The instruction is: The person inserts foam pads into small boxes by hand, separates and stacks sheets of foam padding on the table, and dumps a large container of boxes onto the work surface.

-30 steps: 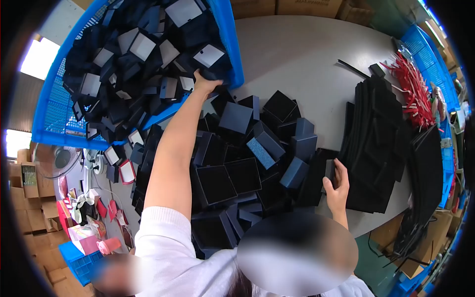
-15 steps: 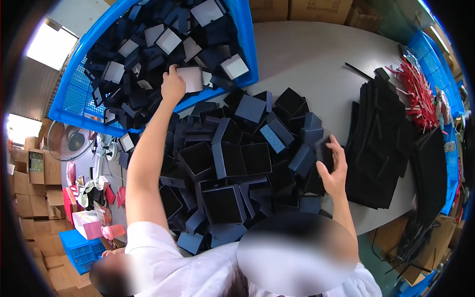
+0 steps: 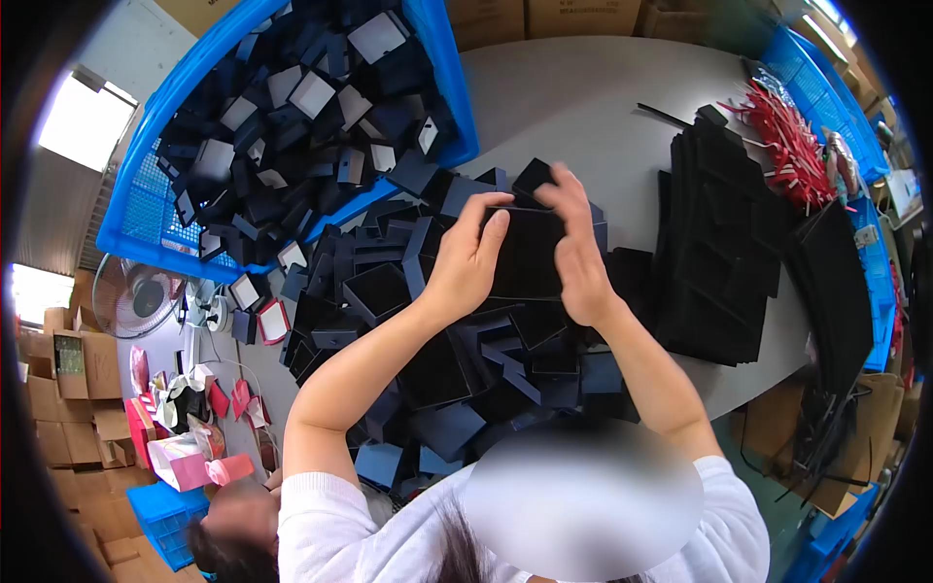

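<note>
The left hand (image 3: 465,260) has moved from the blue crate (image 3: 455,107) to a black box (image 3: 528,255) above the pile (image 3: 447,428), opposite the right hand (image 3: 585,257); cannot tell if either grip clasps it; uneven pressure might tip it

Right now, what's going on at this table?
A person in a white top has both bare hands at a dark box: left hand along its left side, right hand at its right; whether the right one touches is unclear. Below lies a jumbled pile of dark blue and black boxes. At upper left, a blue basket holds many more, some showing pale faces. Black sheets are stacked to the right.
</note>
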Motion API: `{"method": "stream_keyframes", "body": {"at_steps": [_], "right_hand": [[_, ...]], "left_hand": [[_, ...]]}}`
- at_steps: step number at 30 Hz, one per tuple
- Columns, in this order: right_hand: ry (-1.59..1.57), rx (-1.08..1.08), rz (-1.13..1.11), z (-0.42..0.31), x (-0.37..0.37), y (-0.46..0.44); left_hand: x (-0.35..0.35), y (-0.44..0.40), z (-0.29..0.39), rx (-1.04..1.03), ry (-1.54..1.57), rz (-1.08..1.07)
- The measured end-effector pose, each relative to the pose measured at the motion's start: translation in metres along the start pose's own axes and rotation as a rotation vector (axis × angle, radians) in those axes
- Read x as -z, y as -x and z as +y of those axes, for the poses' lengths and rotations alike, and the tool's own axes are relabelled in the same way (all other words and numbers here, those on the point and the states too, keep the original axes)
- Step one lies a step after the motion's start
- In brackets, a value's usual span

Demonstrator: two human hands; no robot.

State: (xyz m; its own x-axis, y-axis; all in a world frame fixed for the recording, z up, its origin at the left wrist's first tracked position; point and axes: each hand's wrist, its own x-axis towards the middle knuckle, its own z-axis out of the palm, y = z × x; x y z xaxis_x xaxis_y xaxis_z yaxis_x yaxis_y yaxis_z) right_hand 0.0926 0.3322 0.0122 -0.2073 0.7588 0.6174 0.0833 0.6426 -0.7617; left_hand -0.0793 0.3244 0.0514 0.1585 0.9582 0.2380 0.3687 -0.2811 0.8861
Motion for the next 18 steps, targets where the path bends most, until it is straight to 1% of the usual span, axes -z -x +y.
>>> {"method": "stream_keyframes", "body": {"at_steps": [1,3,4,5,6,7,8,9,10,11,13,15,16,17,18], "right_hand": [[-0.128,-0.189,0.148,-0.012,-0.001,-0.002],[-0.304,-0.449,0.216,-0.001,-0.004,0.006],[-0.303,-0.451,0.218,-0.004,-0.003,0.007],[-0.19,-0.488,0.192,-0.007,-0.003,0.007],[-0.075,-0.523,0.169,-0.008,-0.003,0.006],[-0.073,-0.528,0.18,-0.007,-0.007,0.004],[-0.146,-0.512,0.207,-0.005,-0.011,0.003],[-0.211,-0.498,0.239,-0.002,-0.011,0.006],[-0.286,-0.494,0.147,0.001,-0.004,0.014],[-0.269,-0.522,0.172,0.009,0.008,0.022],[-0.051,-0.498,0.318,0.036,0.044,0.045],[0.45,-0.654,0.161,0.08,0.083,0.092],[0.613,-0.733,0.046,0.092,0.088,0.113],[0.77,-0.798,-0.073,0.099,0.084,0.131],[0.859,-0.84,-0.107,0.105,0.074,0.142]], "left_hand": [[0.0,-0.002,0.009,-0.006,0.004,-0.003],[0.003,-0.001,0.017,0.133,-0.038,-0.005],[0.003,-0.002,0.015,0.206,0.001,-0.052],[-0.001,0.001,0.012,0.205,0.001,-0.055],[-0.008,0.004,0.01,0.168,0.077,-0.009],[-0.012,0.005,0.008,0.134,0.153,0.031],[-0.009,0.005,0.007,0.115,0.099,-0.03],[-0.003,0.004,0.004,0.06,-0.023,-0.041],[0.006,-0.002,0.007,0.15,-0.024,-0.16],[0.019,-0.009,0.011,0.243,-0.024,-0.287],[0.058,-0.024,0.007,0.205,-0.2,-0.638],[0.088,-0.055,-0.031,0.28,-0.241,-0.564],[0.101,-0.081,-0.074,0.357,-0.344,-0.402],[0.109,-0.11,-0.132,0.432,-0.453,-0.231],[0.114,-0.135,-0.189,0.365,-0.664,-0.201]]}}
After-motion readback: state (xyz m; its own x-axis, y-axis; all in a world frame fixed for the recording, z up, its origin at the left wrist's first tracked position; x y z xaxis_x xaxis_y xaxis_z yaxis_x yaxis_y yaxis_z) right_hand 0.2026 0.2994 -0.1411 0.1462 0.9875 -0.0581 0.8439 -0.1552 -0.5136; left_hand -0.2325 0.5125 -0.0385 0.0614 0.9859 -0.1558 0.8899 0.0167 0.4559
